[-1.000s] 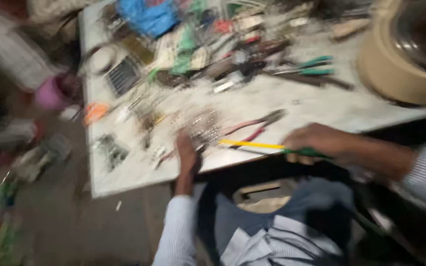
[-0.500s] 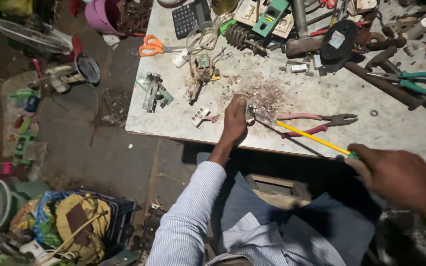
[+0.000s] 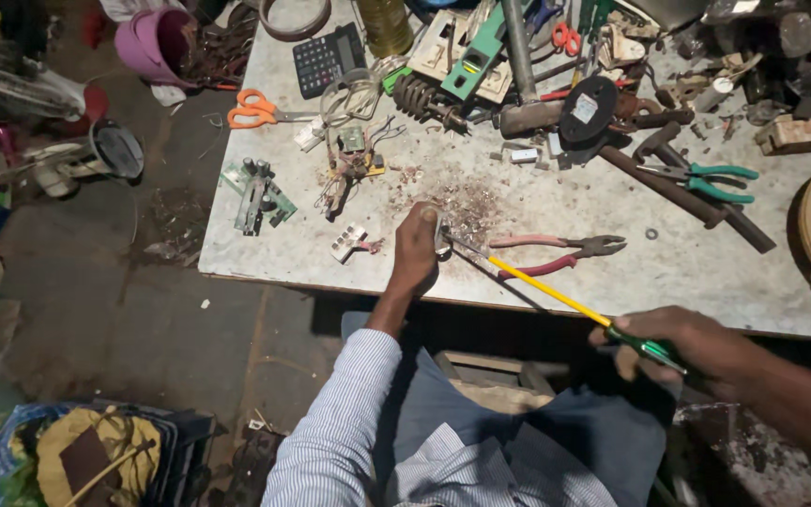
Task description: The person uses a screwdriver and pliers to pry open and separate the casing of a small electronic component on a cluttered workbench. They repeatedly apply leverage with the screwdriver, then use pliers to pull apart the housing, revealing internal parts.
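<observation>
At the bench edge, your left hand (image 3: 415, 252) pins a small metal part (image 3: 442, 237).
Your right hand (image 3: 682, 340) is closed around a yellow screwdriver (image 3: 556, 296), tip at the part. Red pliers (image 3: 560, 253) lie just beyond on the table (image 3: 706, 282), green pliers (image 3: 706, 178) farther back.

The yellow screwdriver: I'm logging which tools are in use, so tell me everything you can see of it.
The screwdriver has a long shaft sleeved in yellow, a bare dark metal tip and a translucent green handle. It lies slanted, tip up-left, handle down-right, reaching out past the table edge. The right hand grips the handle. The tip meets a small metal part that the left hand pins to the table. Red-handled pliers lie just beyond the shaft; whether they touch it cannot be told.
</observation>
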